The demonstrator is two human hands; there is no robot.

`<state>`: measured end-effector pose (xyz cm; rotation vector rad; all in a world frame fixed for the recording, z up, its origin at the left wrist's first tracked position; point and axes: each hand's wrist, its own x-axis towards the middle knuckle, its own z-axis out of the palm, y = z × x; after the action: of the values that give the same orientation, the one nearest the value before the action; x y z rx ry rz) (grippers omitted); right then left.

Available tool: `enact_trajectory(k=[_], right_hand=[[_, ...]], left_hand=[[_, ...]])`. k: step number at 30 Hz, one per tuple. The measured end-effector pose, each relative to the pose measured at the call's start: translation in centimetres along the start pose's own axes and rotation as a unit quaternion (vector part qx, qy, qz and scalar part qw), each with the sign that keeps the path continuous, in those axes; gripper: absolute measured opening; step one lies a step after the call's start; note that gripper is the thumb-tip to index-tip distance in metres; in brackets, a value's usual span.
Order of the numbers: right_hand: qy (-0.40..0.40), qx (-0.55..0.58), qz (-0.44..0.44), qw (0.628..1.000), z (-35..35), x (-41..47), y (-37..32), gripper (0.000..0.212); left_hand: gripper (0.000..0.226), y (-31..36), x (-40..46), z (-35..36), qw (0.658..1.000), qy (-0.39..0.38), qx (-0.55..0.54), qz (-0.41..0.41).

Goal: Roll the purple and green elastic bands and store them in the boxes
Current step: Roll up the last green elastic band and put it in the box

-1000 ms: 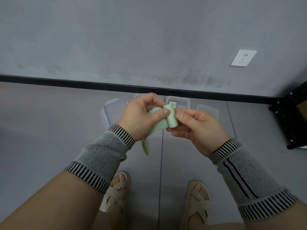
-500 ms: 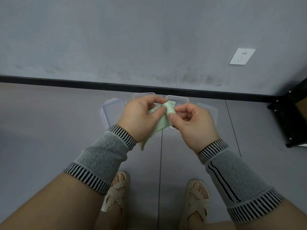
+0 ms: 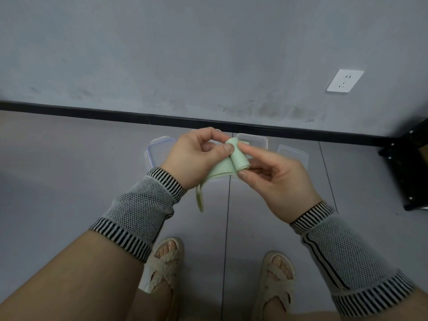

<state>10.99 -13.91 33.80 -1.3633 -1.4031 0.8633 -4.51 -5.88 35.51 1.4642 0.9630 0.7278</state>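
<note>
A pale green elastic band (image 3: 237, 157) is partly wound into a small roll, held in the air between both hands. My left hand (image 3: 194, 156) pinches the flat unrolled part with thumb and fingers; a loose tail hangs below it. My right hand (image 3: 278, 179) pinches the roll between thumb and fingertips. On the floor behind the hands lie clear plastic boxes: one with a blue-edged lid (image 3: 158, 150) at the left, one (image 3: 253, 140) behind the roll, one (image 3: 293, 155) at the right. No purple band shows.
I stand on a grey tiled floor, my sandalled feet (image 3: 165, 258) below the hands. A grey wall with a black skirting (image 3: 115, 113) and a white socket (image 3: 344, 81) lies ahead. A black metal frame (image 3: 407, 167) stands at the right.
The green roll has grown thicker and turned end-on toward me. My right hand has opened out and shifted slightly right; the hanging tail is longer in view.
</note>
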Motion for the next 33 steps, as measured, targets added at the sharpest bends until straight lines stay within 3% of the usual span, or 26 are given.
enact_trajectory(k=[8, 12, 17, 21, 24, 27, 30, 33], right_hand=[[0.084, -0.104, -0.091, 0.987, 0.2, -0.2, 0.2, 0.043], [0.031, -0.080, -0.038, 0.996, -0.1, -0.1, 0.0, 0.046], [-0.077, -0.122, 0.053, 0.988, -0.5, 0.4, -0.3, 0.084], [-0.080, -0.159, 0.064, 0.982, -0.5, 0.6, 0.1, 0.073], [-0.066, -0.106, 0.069, 0.990, -0.9, 0.7, 0.2, 0.058], [-0.055, -0.029, 0.070, 0.996, -1.7, 0.5, -0.1, 0.056], [-0.031, 0.051, 0.084, 0.995, -3.1, 0.4, 0.0, 0.054], [-0.005, 0.099, 0.085, 0.991, -4.0, 0.4, 0.3, 0.053]], left_hand=[[0.006, 0.2, -0.2, 0.4, 1.000, -0.018, 0.001, 0.017], [0.012, 0.0, -0.3, 0.4, 1.000, -0.019, 0.017, 0.018], [0.014, -0.8, -0.1, 0.3, 0.994, -0.016, 0.100, 0.034], [0.015, -1.0, -0.1, 0.4, 0.979, -0.030, 0.193, 0.050], [0.016, -1.0, 0.1, 0.5, 0.975, -0.020, 0.218, 0.042], [0.012, -0.6, 0.3, -0.4, 0.964, -0.001, 0.265, 0.016], [0.019, -0.6, 0.1, -2.0, 0.952, -0.055, 0.298, -0.031], [0.014, -0.9, 0.0, -3.2, 0.973, -0.044, 0.204, -0.098]])
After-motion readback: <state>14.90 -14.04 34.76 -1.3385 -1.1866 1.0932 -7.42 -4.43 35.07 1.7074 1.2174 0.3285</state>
